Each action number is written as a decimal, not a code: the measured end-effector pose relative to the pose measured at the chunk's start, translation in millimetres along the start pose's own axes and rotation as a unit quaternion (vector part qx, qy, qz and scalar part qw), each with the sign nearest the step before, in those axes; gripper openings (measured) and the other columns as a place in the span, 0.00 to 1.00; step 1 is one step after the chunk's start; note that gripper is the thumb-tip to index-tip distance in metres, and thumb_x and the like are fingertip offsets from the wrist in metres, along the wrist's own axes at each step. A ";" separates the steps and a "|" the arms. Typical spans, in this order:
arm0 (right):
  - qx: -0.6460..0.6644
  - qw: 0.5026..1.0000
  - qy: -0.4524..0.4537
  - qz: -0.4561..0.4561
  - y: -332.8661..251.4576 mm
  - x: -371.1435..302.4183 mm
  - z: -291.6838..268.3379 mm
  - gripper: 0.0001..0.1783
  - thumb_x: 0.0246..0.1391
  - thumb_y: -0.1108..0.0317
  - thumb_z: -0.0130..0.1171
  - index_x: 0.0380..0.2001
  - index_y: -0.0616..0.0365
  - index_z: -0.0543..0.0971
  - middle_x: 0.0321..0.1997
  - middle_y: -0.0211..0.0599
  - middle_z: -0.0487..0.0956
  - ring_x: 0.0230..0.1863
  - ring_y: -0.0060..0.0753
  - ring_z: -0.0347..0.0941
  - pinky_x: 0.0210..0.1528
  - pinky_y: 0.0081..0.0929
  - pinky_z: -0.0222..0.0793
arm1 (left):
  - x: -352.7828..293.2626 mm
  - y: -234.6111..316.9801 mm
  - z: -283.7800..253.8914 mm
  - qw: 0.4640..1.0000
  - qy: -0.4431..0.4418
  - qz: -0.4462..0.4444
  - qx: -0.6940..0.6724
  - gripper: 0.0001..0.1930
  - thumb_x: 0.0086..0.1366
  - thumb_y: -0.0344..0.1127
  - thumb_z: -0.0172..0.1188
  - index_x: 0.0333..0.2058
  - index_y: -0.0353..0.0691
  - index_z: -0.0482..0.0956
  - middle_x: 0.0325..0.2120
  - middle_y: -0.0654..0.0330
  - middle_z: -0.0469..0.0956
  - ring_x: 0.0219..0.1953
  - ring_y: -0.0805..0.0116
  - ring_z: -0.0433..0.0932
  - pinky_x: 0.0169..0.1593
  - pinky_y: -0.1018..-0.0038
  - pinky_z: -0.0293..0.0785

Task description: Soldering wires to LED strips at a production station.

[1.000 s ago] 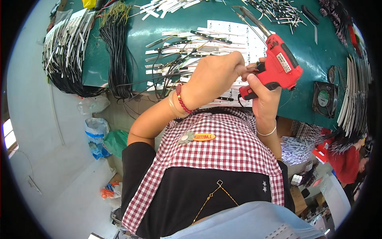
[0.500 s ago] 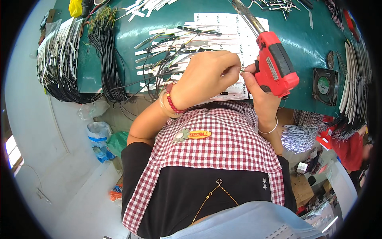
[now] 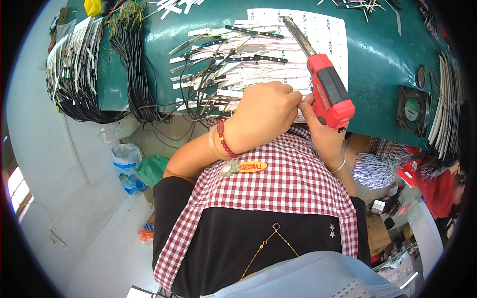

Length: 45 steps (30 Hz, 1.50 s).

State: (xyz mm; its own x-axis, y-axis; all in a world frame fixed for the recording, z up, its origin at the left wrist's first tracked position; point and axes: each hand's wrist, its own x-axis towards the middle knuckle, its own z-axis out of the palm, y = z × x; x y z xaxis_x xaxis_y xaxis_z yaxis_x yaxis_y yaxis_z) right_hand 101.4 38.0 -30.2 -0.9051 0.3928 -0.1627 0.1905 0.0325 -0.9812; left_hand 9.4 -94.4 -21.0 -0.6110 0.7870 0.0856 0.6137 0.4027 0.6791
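Green table (image 3: pixel 372 64) fills most of the upper frame, front edge bowing across approx mid-height. Checked apron (image 3: pixel 278 184) comes up to that edge at centre, so not much room betw. body and bench. White sheet (image 3: pixel 337 54) lies upper centre; betw. its R edge and the stuff at far right there's a decent stretch of green top, prob the roomiest bit.

Upper left is busier: bundle of black cables (image 3: pixel 136 74) plus a bunch of strips w/ dark wires (image 3: pixel 74 69), both drooping to or past the front edge. Far right, a row of pale strips (image 3: pixel 444 114) boxes in that side.

L hand (image 3: pixel 268 109), mid-frame, is curled in tight, fingertips right by the R thumb; can't tell if anything's pinched in there. R hand (image 3: pixel 325 131) is wrapped round the handle of the red soldering gun (image 3: pixel 330 92), right of centre, tip angled up-left over the sheet.

Black fan (image 3: pixel 413 111) sits nr the R front edge. Loose LED strips (image 3: pixel 258 58) w/ thin wires cover the sheet's L part, left of the gun. Tangled black leads (image 3: pixel 198 92) run off left, some looping below the table edge nr the L forearm, so kinda in the way there.
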 end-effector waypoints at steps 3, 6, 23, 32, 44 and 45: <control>0.004 1.000 0.025 0.011 -1.9 1.1 -4.4 0.13 0.50 0.79 0.58 0.40 0.63 0.71 0.29 0.29 0.75 0.30 0.17 0.70 0.32 0.17 0.67 | 2.5 0.1 1.2 0.998 0.050 0.020 -0.041 0.02 0.52 0.28 0.57 0.25 0.37 0.76 0.18 0.57 0.75 0.20 0.59 0.75 0.24 0.67 0.69; 0.091 0.994 0.047 0.033 -3.6 2.0 -4.4 0.21 0.49 0.82 0.55 0.48 0.64 0.65 0.31 0.33 0.74 0.32 0.23 0.72 0.34 0.20 0.69 | 1.4 2.1 5.8 0.987 0.068 -0.052 -0.134 0.02 0.54 0.30 0.57 0.26 0.38 0.76 0.17 0.57 0.75 0.19 0.61 0.75 0.23 0.68 0.70; 0.208 0.973 0.092 0.037 2.6 6.7 -34.5 0.19 0.53 0.78 0.52 0.49 0.64 0.65 0.29 0.38 0.74 0.28 0.28 0.73 0.32 0.25 0.70 | 33.6 -70.3 14.3 0.983 0.147 -0.089 0.068 0.02 0.54 0.30 0.57 0.26 0.40 0.74 0.25 0.61 0.75 0.20 0.63 0.73 0.26 0.72 0.69; 0.197 0.974 0.102 0.048 8.2 1.3 -53.7 0.18 0.52 0.79 0.52 0.47 0.64 0.65 0.27 0.35 0.70 0.22 0.24 0.68 0.27 0.22 0.67 | 37.8 -64.2 14.1 0.978 0.123 -0.020 0.170 0.03 0.53 0.30 0.58 0.26 0.41 0.72 0.24 0.61 0.74 0.28 0.63 0.73 0.29 0.69 0.70; 0.153 0.985 0.053 0.062 12.7 -4.7 -58.7 0.16 0.55 0.74 0.50 0.47 0.66 0.66 0.21 0.33 0.68 0.19 0.21 0.64 0.24 0.22 0.62 | 34.9 -57.7 9.3 0.984 0.041 -0.118 0.127 0.04 0.53 0.31 0.56 0.24 0.37 0.74 0.19 0.55 0.76 0.23 0.55 0.76 0.27 0.65 0.70; 0.130 0.988 0.035 0.077 14.4 -5.8 -59.6 0.16 0.55 0.73 0.50 0.47 0.67 0.67 0.20 0.32 0.67 0.17 0.20 0.62 0.23 0.21 0.61 | 34.2 -59.7 8.7 0.979 0.063 -0.152 0.122 0.05 0.52 0.31 0.56 0.23 0.37 0.76 0.18 0.54 0.76 0.21 0.54 0.75 0.25 0.65 0.70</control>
State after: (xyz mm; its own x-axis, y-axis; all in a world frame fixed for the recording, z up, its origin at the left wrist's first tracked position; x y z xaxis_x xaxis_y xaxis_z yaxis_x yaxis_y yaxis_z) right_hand 132.0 90.9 -37.1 -0.8426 0.4379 -0.3134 0.2119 -0.2654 -0.9406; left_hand -43.8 -87.4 -65.0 -0.8316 0.5554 0.0059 0.4851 0.7210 0.4949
